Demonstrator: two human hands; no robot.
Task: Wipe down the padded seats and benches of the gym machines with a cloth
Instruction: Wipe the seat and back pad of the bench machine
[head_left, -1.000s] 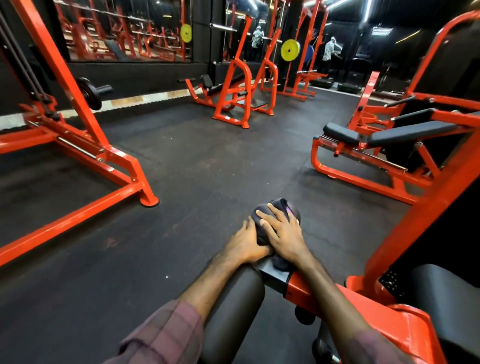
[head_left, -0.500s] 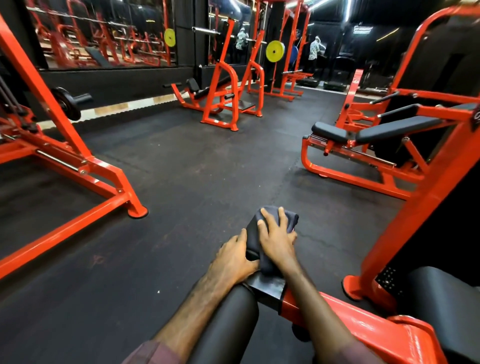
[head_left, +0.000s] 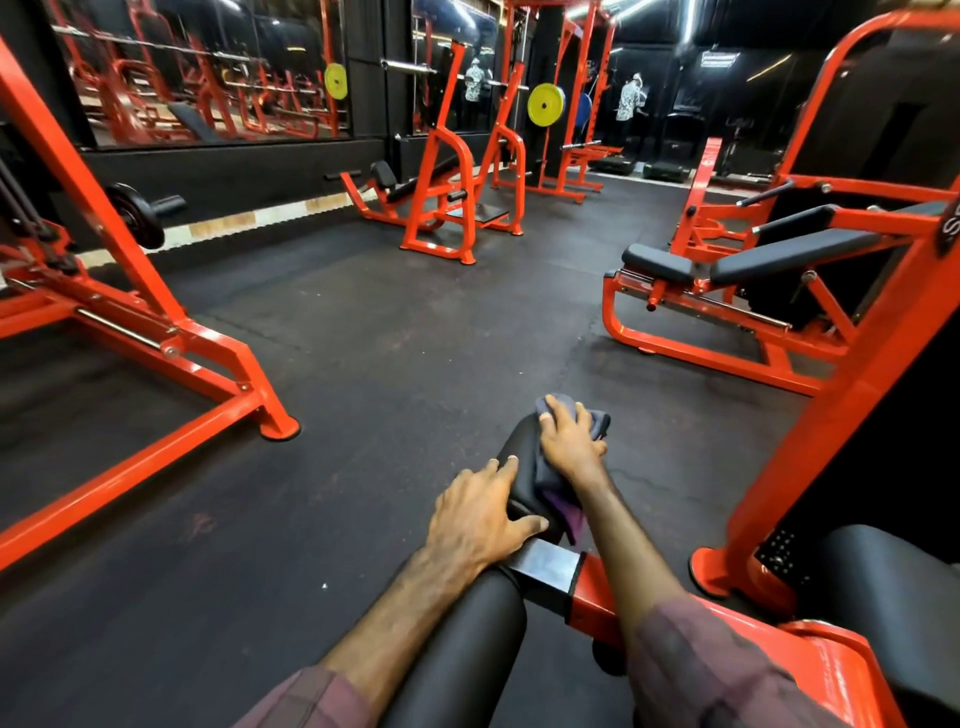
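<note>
A black roller pad (head_left: 517, 449) sticks out from a metal bracket (head_left: 545, 564) on an orange machine arm (head_left: 597, 597). Over its far end lies a dark grey-purple cloth (head_left: 597, 422). My right hand (head_left: 569, 441) presses flat on the cloth with the fingers stretched forward. My left hand (head_left: 478, 519) rests with spread fingers on the near end of the same pad, beside the cloth. A second black roller pad (head_left: 457, 649) runs under my left forearm.
A black seat pad (head_left: 883, 597) sits at the lower right by the orange upright (head_left: 852, 405). An orange bench machine (head_left: 737, 270) stands at the right and an orange frame foot (head_left: 278, 428) at the left. Black rubber floor (head_left: 415, 338) lies between. A person stands far back.
My right hand has slid the cloth farther out along the roller pad. My left hand has come away from the cloth and spread on the pad's near end.
</note>
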